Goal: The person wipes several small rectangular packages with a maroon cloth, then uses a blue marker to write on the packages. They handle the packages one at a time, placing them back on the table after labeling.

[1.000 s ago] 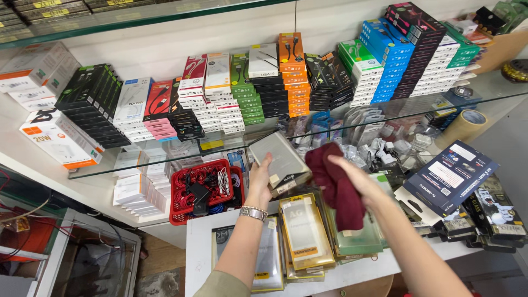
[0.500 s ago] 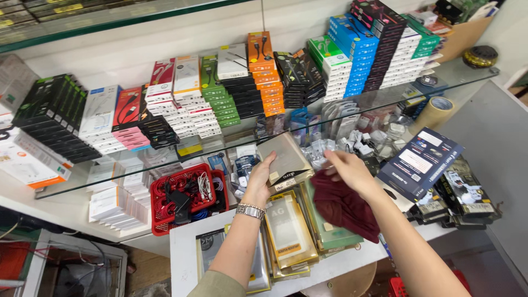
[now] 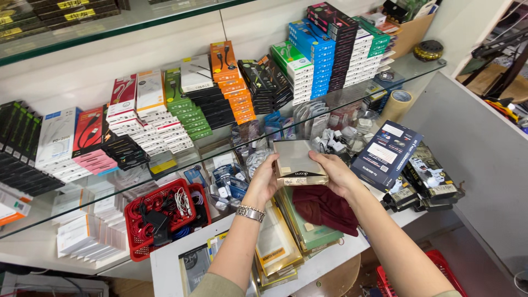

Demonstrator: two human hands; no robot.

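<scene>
Shelving of glass runs behind the flat package you hold, and it is the biggest thing in view. On it, up and left of the package, stand rows of slim boxes: red and white ones, green ones, then an orange stack and a black stack. Up and right of the package rise taller stacks in blue, black and white. Right of the package a dark blue box with white label panels leans on the white tabletop. Left of and below the package sits a red basket full of cables. Directly under the package lie yellow-framed flat packs and a maroon cloth. Your left hand grips the package's left edge and your right hand grips its right edge; it is square, grey-brown, with a pale strip along its near edge. A silver wristwatch circles your left wrist.
</scene>
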